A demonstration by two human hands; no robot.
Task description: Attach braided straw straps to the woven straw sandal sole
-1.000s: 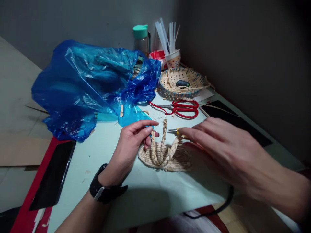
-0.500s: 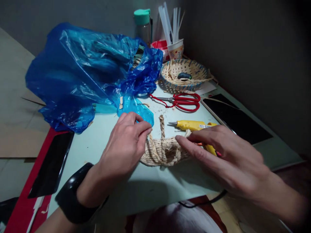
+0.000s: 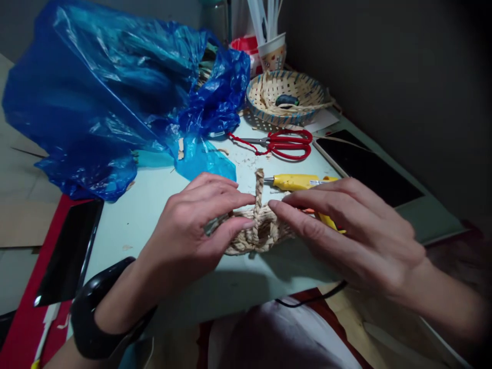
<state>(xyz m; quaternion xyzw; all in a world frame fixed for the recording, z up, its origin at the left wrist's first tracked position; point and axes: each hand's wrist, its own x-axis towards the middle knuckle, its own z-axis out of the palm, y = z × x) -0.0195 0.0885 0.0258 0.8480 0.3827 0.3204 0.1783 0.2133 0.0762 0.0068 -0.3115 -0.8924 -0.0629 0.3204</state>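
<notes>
A small braided straw piece [image 3: 258,229] lies on the pale table [image 3: 146,205], one braid end sticking up toward the back. My left hand [image 3: 192,230], with a black watch on the wrist, pinches the braids on its left side between thumb and fingers. My right hand [image 3: 346,230] lies over the right side with fingers stretched out flat, fingertips touching the weave. A yellow glue gun [image 3: 300,181] lies just behind my right hand.
A big blue plastic bag [image 3: 115,87] fills the back left. Red scissors [image 3: 286,143], a woven basket [image 3: 284,97] and a cup of glue sticks [image 3: 271,48] stand at the back. A dark tablet [image 3: 365,164] lies at right, another dark slab [image 3: 65,256] at left.
Both hands closed in on the straw piece from its sides. My left hand now pinches the braids and my right fingers press the weave. The view dipped and drew closer.
</notes>
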